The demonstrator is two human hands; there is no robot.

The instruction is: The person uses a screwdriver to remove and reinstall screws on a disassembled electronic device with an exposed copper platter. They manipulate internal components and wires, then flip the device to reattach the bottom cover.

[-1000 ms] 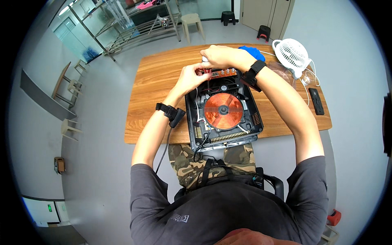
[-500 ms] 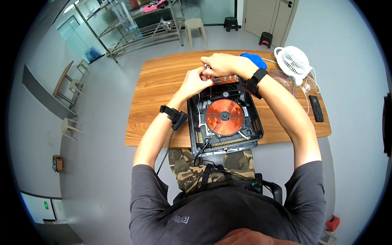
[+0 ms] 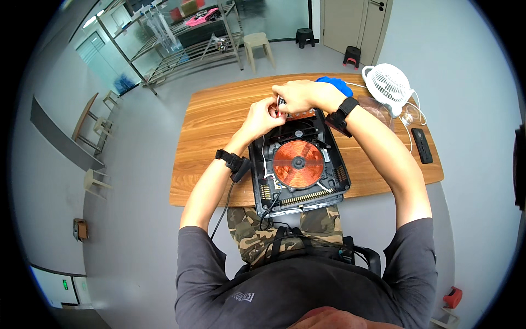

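On the table before me lies an opened induction cooker, its black housing (image 3: 342, 170) exposing a round copper coil (image 3: 285, 163). At its far end sits a reddish-brown control circuit board (image 3: 304, 114), partly covered by my hands. My left hand (image 3: 258, 118) is closed, thumb and fingertips pinched at the board's left end. Over it, my right hand (image 3: 298, 95) curls closed from above, its fingertips meeting the left ones. Between them shows a small dark piece with white spots; fingers hide most of it. A white wire (image 3: 264, 156) runs along the housing's left side.
A blue cloth-like item (image 3: 335, 85) lies beyond my right hand. Farther right on the wooden table (image 3: 211, 137) are a white fan (image 3: 388, 85) with its cable, clear plastic (image 3: 378, 109) and a black oblong object (image 3: 422, 146). A black cable hangs from my left wrist strap (image 3: 233, 160).
My view has shifted slightly. My right hand has turned and now covers more of the control board, and the spotted piece shows between my fingers. Both hands stay closed together.
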